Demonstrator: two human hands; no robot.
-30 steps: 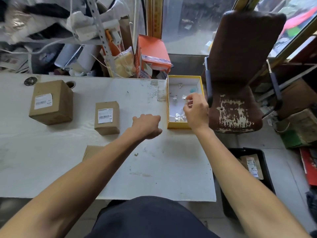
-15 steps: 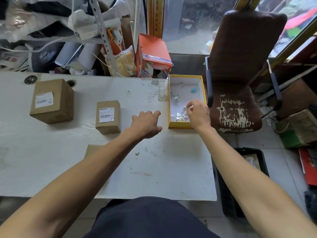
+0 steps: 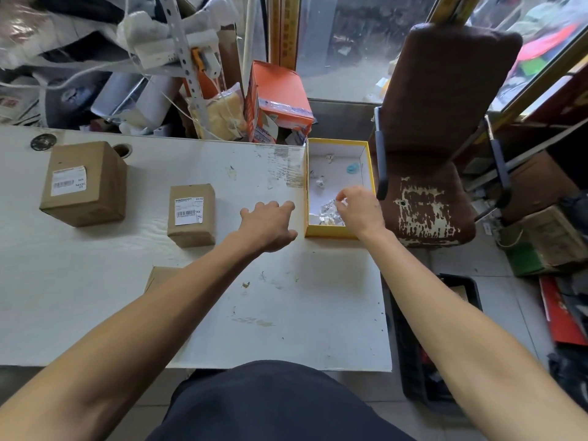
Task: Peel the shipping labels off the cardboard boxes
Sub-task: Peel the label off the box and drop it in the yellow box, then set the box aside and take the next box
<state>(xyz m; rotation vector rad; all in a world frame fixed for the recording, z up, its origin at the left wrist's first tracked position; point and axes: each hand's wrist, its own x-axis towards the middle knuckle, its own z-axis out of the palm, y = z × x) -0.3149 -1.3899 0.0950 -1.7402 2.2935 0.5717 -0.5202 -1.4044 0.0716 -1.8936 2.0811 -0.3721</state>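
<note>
Two cardboard boxes stand on the white table: a large box at the far left with a white shipping label, and a small box with a barcode label. A third cardboard piece peeks out from under my left forearm. My left hand hovers over the table with fingers spread, holding nothing. My right hand is over the yellow tray, fingers pinched at crumpled label scraps inside it.
A worn brown chair stands right of the table. A black bin sits on the floor beside my right arm. Clutter, an orange box and bags line the table's back edge. Boxes crowd the floor at right.
My right hand has drawn back from the tray's middle toward its near end, by the scraps. My left hand has opened its fingers and shifted slightly right.
</note>
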